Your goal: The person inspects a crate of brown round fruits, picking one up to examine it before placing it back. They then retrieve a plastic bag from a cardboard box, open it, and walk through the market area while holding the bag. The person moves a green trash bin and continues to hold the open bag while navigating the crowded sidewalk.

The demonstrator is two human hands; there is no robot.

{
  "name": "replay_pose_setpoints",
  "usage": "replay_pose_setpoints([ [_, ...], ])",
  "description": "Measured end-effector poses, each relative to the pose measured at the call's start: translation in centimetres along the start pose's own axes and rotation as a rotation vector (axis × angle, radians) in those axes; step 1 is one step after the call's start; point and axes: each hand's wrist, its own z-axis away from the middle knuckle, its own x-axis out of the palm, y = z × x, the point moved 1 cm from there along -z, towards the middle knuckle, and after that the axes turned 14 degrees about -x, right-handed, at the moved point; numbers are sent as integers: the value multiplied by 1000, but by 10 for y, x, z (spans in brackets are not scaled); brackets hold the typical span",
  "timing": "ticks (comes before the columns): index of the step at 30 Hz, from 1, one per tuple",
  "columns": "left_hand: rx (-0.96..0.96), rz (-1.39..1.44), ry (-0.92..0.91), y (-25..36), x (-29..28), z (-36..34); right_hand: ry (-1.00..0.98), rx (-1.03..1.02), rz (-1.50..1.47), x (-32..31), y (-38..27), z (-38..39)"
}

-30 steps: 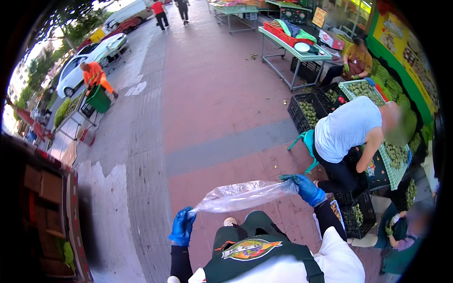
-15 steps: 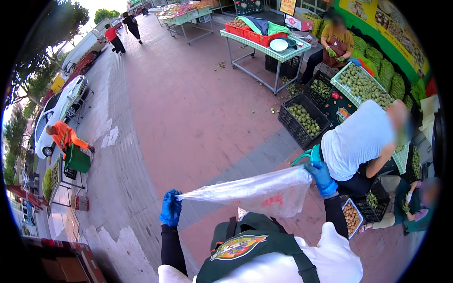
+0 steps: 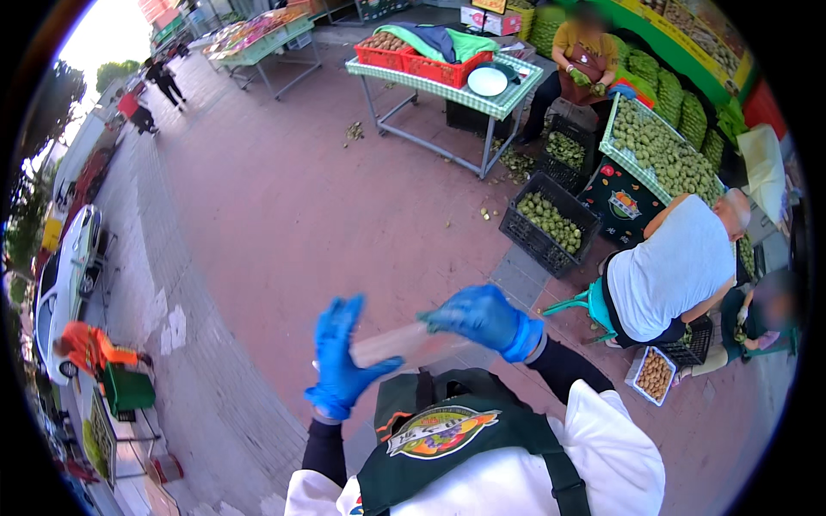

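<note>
A thin clear plastic bag (image 3: pixel 406 346) is gathered into a narrow strip in front of my dark green apron (image 3: pixel 469 413). My right hand (image 3: pixel 486 321), in a blue glove, pinches one end of the bag. My left hand (image 3: pixel 342 359), gloved in blue too, has its fingers stretched upward and the thumb apart. The bag's other end lies by its palm; whether it touches is hard to tell.
Beside a person on a teal stool (image 3: pixel 594 303) stand a white basket of brown nuts (image 3: pixel 654 376) and a black crate of green produce (image 3: pixel 551 222). Farther off is a checked-cloth table (image 3: pixel 447 90) with red crates (image 3: pixel 443 70). A person in orange (image 3: pixel 86 348) stands at left.
My hands have come closer together, and the stretched bag is now bunched between them. My left hand has let go and spread its fingers. The view has turned to the right.
</note>
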Motion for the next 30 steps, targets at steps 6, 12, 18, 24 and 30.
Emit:
replay_pose_setpoints([
  [6, 375, 48, -501, -26, 54, -140, -49, 95, 193, -6, 55, -58],
  [12, 590, -108, -625, -71, 90, -258, -1, 402, 129, -38, 120, -59],
  [18, 622, -162, -714, -82, 92, -354, 172, 417, -18, -40, 210, -70],
  [24, 708, -189, -820, -89, 106, -425, 70, 424, 105, -42, 264, -85],
  [30, 773, -210, -834, -136, 135, -482, 171, 725, 214, -60, 252, -95],
])
